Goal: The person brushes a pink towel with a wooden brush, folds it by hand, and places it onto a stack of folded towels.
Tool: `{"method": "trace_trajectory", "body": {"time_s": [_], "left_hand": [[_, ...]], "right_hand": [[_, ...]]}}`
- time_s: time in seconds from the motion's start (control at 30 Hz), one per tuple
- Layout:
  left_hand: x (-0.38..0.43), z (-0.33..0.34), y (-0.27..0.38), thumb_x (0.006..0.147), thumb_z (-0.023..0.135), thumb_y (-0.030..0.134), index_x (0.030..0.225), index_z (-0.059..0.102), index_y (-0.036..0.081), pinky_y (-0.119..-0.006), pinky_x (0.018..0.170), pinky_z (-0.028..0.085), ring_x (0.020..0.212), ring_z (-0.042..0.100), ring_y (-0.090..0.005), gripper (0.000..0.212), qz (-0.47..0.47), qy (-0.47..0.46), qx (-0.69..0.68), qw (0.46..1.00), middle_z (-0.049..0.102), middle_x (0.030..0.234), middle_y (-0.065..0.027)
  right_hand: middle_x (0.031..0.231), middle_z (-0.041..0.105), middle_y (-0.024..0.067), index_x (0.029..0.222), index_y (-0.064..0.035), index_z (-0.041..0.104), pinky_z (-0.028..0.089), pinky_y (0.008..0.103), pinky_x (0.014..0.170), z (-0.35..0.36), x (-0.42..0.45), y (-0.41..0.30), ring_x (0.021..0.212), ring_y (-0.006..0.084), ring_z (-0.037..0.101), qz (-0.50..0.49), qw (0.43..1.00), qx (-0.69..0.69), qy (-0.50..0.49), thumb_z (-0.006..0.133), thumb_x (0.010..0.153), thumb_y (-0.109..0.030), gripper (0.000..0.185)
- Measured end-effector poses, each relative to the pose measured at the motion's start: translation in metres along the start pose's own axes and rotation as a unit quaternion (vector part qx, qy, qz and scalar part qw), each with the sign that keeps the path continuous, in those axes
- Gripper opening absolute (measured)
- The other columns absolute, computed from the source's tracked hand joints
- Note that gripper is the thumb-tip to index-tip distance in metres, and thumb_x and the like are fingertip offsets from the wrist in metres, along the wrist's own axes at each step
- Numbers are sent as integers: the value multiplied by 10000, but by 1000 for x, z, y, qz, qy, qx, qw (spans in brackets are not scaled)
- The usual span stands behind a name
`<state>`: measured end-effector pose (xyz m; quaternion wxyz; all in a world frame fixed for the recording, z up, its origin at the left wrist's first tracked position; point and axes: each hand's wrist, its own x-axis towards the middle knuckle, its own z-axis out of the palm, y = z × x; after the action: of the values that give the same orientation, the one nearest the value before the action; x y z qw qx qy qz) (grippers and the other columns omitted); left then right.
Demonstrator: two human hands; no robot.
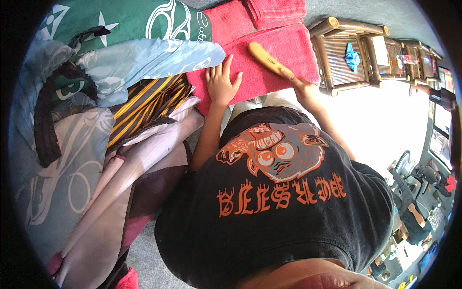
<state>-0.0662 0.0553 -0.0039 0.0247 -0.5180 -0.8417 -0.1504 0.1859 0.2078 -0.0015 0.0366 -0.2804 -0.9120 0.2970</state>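
A folded red towel [278, 43] lies before me. My left hand [221, 85] rests palm down on it with the fingers spread, the fingertips beside the edge of a light blue printed cloth [151, 54]. My right hand [306, 94] grips the narrow end of a long, curved wooden brush [269, 59], whose broad back faces up over the towel. Its bristle side is hidden. Another folded red towel [278, 12] lies beyond the first.
Heaped at left are green printed fabric [126, 18], black and yellow striped cloth [148, 104] and pale cloth [158, 144]. At right stand bamboo chairs [346, 57], one holding a blue cloth [352, 58]. People [411, 216] are farther off at lower right.
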Motion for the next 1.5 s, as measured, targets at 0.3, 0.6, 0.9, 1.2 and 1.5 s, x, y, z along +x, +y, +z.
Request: {"method": "trace_trajectory", "body": {"time_s": [0.3, 0.6, 0.9, 1.2, 1.5], "left_hand": [[0, 1, 0, 808, 631, 438, 1363, 468, 155, -518, 1074, 273, 1279, 404, -341, 644, 12, 27, -5, 1000, 498, 1315, -158], [0, 3, -2, 809, 630, 435, 1370, 460, 161, -520, 1072, 278, 1282, 404, -335, 647, 15, 32, 3, 999, 492, 1327, -157], [0, 1, -1, 807, 628, 433, 1372, 460, 165, -509, 1043, 306, 1252, 431, -328, 647, 14, 30, 11, 999, 511, 1297, -144], [1, 1, -2, 809, 624, 428, 1364, 468, 158, -514, 1038, 298, 1256, 422, -324, 637, 11, 31, -14, 999, 513, 1289, -142], [2, 2, -2, 804, 630, 429, 1358, 478, 170, -512, 1026, 306, 1246, 428, -312, 630, 2, 31, -11, 999, 514, 1291, -130]], "right_hand": [[947, 637, 184, 1391, -334, 440, 535, 427, 667, -8, -4, 65, 796, 339, 667, 152, 976, -23, 155, 493, 939, -78, 523], [1246, 608, 146, 1446, -258, 385, 485, 299, 883, -10, 8, 88, 1068, 199, 616, 229, 919, 211, 241, 448, 983, -109, 490], [1358, 496, 193, 1389, -174, 463, 462, 403, 947, -60, 13, 32, 1184, 367, 541, 263, 934, 209, 125, 474, 955, -134, 436], [1429, 404, 199, 1350, -134, 511, 477, 372, 946, -50, 15, 2, 1196, 368, 531, 158, 954, 159, 200, 536, 835, 11, 535], [1239, 594, 159, 1392, -201, 455, 517, 402, 855, -83, 8, -3, 1058, 331, 628, 242, 952, 152, 108, 470, 955, -173, 438]]}}
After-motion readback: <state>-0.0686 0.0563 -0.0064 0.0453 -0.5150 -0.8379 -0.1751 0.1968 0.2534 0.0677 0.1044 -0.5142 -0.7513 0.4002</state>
